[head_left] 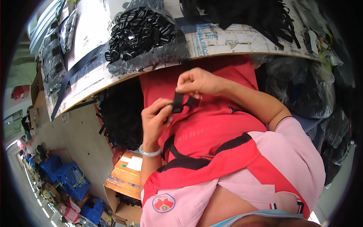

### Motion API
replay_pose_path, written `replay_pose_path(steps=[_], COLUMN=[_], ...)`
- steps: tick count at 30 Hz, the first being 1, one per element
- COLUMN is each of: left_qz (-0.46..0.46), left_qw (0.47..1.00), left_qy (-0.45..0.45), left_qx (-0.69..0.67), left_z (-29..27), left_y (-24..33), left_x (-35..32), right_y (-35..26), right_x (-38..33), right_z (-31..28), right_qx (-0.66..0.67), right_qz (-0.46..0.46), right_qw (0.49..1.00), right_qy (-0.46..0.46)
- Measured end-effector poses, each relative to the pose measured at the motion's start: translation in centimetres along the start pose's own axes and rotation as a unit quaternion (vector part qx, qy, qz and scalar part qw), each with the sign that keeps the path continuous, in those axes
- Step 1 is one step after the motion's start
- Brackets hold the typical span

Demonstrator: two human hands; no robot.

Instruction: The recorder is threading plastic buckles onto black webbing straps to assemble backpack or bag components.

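Above the lap of my red apron (204, 128), both hands are on a short black webbing strap (178, 101). My left hand (156, 115), with a pale bangle at the wrist, pinches the strap's lower part at a dark piece that looks like a buckle, though its shape is hard to make out. Slightly higher and to the right, my right hand (200, 82) has the strap's upper end between thumb and fingers. A loop of the webbing bends out to the right below that hand.
A worktable (89, 85) curves across the far side. On it lie a heap of black plastic buckles (141, 34), a long dark strap (73, 75) and a pile of black straps (242, 15). Plastic bags (302, 83) stand at right; cardboard boxes (126, 172) and blue crates (73, 179) at left.
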State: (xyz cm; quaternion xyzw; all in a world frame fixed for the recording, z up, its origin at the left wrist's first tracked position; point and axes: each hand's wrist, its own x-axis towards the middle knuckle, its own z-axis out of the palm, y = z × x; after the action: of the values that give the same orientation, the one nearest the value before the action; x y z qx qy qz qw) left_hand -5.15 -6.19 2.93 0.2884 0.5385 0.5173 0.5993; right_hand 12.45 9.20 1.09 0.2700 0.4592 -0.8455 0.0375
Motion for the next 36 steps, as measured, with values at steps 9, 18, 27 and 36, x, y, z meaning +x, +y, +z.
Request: replay_pose_path(steps=[9, 18, 27, 36], left_qz=[0.021, 0.01, 0.016, 0.036], left_qw=[0.93, 0.939, 0.994, 0.997], left_qy=[0.334, 0.212, 0.03, 0.065], left_qx=[0.15, -0.269, -0.105, 0.004], left_z=[-13.7, -11.0, 0.9, 2.7], left_y=[1.3, -7.1, -1.9, -3.3], left_x=[-8.9, -2.1, 4.5, 4.5], right_y=[-5.1, -6.2, -4.0, -0.2], right_x=[-2.8, -2.9, -6.0, -2.4], right_z=[-10.6, -10.6, 0.5, 1.3], right_qx=[-0.628, -0.621, -0.131, -0.09], right_qz=[-0.343, -0.423, -0.302, -0.171], right_qw=[0.532, 0.478, 0.926, 0.967], right_qy=[0.453, 0.455, 0.187, 0.169])
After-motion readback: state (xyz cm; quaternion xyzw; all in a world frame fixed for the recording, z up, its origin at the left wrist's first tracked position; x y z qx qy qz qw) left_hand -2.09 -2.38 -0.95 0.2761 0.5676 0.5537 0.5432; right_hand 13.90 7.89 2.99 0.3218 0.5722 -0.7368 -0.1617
